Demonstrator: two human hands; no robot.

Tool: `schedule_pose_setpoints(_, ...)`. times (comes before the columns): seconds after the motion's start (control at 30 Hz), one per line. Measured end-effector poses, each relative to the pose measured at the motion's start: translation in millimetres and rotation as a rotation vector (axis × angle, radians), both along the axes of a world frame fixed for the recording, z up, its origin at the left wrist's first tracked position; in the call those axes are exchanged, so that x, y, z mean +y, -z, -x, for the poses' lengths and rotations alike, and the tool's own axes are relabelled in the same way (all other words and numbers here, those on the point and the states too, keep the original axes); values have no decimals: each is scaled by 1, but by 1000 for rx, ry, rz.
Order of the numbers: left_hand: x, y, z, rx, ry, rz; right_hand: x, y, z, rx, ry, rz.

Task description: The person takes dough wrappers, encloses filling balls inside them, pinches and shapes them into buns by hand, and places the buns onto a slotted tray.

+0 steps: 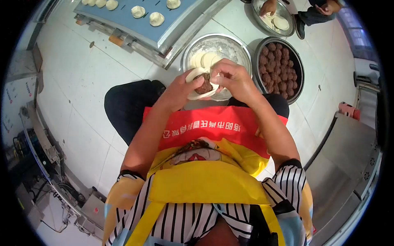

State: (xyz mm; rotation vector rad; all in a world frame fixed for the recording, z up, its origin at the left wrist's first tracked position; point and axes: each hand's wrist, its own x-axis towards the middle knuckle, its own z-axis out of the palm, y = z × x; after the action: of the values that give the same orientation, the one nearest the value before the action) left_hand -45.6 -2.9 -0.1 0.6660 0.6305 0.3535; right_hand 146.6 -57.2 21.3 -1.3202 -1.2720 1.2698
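A dough wrapper [191, 75] lies in my left hand [180, 91], with a ball of dark brown filling [204, 85] in its middle. My left thumb presses on the filling while the fingers cup the dough from beneath. On the right side, my right hand [234, 80] pinches the wrapper's edge between thumb and fingers. Just beyond both hands is a metal bowl [234, 46] dusted with flour, holding several flat dough rounds [205, 58]. Beside it, to the right, a dark-rimmed tub [301, 67] is full of brown filling balls [279, 69].
A blue tray [123, 28] on a metal frame at upper left carries several shaped buns [156, 19]. At upper right, another person's hand [269, 7] reaches into a second bowl [290, 30] with dough rounds. A steel cabinet [340, 151] stands right; machinery [53, 164] stands left.
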Motion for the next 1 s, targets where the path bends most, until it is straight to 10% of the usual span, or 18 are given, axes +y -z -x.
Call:
schedule_pose_setpoints(0.43, 17, 23, -19, 183, -241, -169, 23, 10, 8, -100, 128, 116)
schedule_pose_setpoints(0.83, 40, 30, -16, 320, 78, -232, 24, 28, 6, -196, 113, 11)
schedule_pose_setpoints(1.0, 44, 23, -23, 351, -212, -501, 44, 17, 7, -76, 218, -23)
